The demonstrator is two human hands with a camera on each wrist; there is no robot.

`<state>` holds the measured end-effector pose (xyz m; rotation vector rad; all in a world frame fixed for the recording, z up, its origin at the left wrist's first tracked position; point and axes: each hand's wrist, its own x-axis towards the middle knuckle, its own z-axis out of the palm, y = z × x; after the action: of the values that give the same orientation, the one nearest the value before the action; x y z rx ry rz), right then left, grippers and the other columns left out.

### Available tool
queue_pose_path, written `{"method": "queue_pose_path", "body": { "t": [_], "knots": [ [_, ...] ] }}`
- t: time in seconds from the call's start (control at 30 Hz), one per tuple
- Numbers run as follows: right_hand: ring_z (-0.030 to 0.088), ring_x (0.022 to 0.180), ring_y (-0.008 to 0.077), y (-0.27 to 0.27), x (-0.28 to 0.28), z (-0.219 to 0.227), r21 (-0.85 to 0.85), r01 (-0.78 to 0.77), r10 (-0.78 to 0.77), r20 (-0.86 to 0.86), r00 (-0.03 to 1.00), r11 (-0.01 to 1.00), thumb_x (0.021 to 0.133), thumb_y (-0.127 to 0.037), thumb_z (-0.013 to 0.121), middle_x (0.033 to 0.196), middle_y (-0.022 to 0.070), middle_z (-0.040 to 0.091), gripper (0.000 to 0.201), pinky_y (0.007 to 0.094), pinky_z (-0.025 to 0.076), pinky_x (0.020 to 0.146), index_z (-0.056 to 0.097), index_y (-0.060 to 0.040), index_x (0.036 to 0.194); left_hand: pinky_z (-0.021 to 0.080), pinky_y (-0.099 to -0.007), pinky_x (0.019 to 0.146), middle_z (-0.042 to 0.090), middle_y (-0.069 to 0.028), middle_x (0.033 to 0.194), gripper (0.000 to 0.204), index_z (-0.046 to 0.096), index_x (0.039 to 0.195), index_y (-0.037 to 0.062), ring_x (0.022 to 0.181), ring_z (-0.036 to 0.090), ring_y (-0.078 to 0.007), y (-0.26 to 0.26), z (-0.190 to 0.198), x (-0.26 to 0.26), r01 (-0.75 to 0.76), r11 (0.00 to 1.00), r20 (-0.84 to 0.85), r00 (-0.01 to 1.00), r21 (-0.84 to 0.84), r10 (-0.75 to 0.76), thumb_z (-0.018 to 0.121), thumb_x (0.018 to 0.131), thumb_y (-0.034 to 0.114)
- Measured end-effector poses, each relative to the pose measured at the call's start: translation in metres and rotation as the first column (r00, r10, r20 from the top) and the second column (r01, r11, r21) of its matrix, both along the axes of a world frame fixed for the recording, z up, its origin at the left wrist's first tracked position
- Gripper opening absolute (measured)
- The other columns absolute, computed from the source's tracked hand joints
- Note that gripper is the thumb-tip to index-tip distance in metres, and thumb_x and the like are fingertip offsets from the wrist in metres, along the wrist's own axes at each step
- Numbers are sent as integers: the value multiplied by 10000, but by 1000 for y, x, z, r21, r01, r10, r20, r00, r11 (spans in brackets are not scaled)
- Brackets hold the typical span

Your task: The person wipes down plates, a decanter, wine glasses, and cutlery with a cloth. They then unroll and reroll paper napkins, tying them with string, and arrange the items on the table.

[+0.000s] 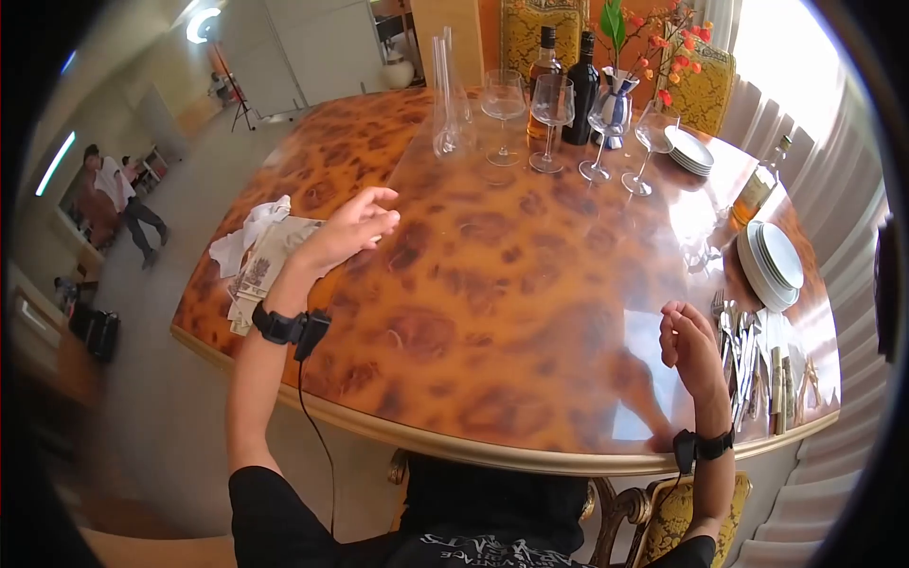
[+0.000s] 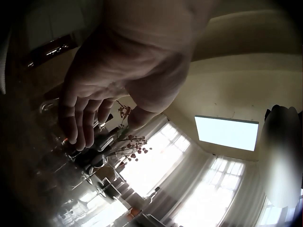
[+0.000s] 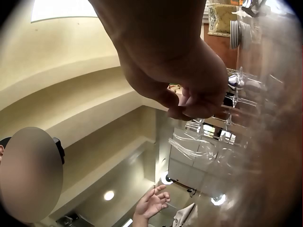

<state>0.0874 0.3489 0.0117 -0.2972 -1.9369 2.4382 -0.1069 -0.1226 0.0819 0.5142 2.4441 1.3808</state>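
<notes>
My left hand (image 1: 348, 235) hovers over the left side of the table, fingers spread and bent a little, with nothing in it. Beneath and beside it lie a crumpled white cloth (image 1: 248, 235) and flat printed napkins (image 1: 265, 263). In the left wrist view the same hand (image 2: 128, 80) shows an empty palm. Over the right side, my right hand (image 1: 691, 348) hangs with its fingers loosely curled and holds nothing. Nearest to it is a spread of forks, knives and spoons (image 1: 743, 355). The right wrist view shows thumb and fingertips of this hand (image 3: 189, 90) close together.
Clear stemmed glasses (image 1: 551, 114) and tall thin glass vessels (image 1: 445, 114) stand at the back. Behind are dark bottles (image 1: 581, 90) and a vase (image 1: 615, 99) with red-berried branches. Plates (image 1: 769, 265) are stacked at the right, near an amber bottle (image 1: 757, 185). A person (image 1: 123, 194) walks at far left.
</notes>
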Motion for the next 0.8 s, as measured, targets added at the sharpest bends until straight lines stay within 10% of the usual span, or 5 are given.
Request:
{"method": "queue_pose_path", "body": {
  "t": [0.1,0.23,0.43,0.57,0.8],
  "knots": [
    [472,509,77,6,-18,-18,-65,-42,42,7,999,997,982,-178,534,731,-5,537,131,211,364,455,568,-66,1041,339,-452,1092,394,-271,1442,811,338,1462,33,1344,381,-396,-75,-17,-69,-208,831,-384,923,-516,-7,702,817,363],
    [462,545,70,17,-16,-27,-129,-68,69,4,998,989,986,-201,549,742,-8,534,145,212,377,479,585,-62,1007,366,-439,1060,567,-192,1243,770,576,1310,108,1211,487,-361,-165,-72,-123,-112,553,-335,886,-826,-321,770,568,183],
    [460,545,62,24,-11,-13,-133,-128,119,-76,990,983,997,-234,540,742,-13,532,173,196,361,478,585,-68,1016,385,-343,565,557,-111,632,197,596,745,-47,596,491,-144,-161,-22,-104,-185,752,-439,886,-632,-151,602,851,119],
    [455,530,52,25,-7,-10,-82,-199,191,-94,977,977,1003,-243,525,738,-20,534,187,185,332,479,588,-67,1013,419,-304,967,630,-101,1123,391,586,1203,-49,1060,573,-188,-192,48,-118,-455,862,-601,760,-221,247,531,1005,283],
    [461,530,47,24,-3,-8,-49,-200,192,-130,973,978,997,-264,529,733,-39,540,198,185,325,485,591,-76,1007,343,-336,1060,512,-97,1344,546,487,1365,11,1234,478,-202,-198,96,-54,-302,776,-414,709,554,572,590,951,351]
  ]
}}
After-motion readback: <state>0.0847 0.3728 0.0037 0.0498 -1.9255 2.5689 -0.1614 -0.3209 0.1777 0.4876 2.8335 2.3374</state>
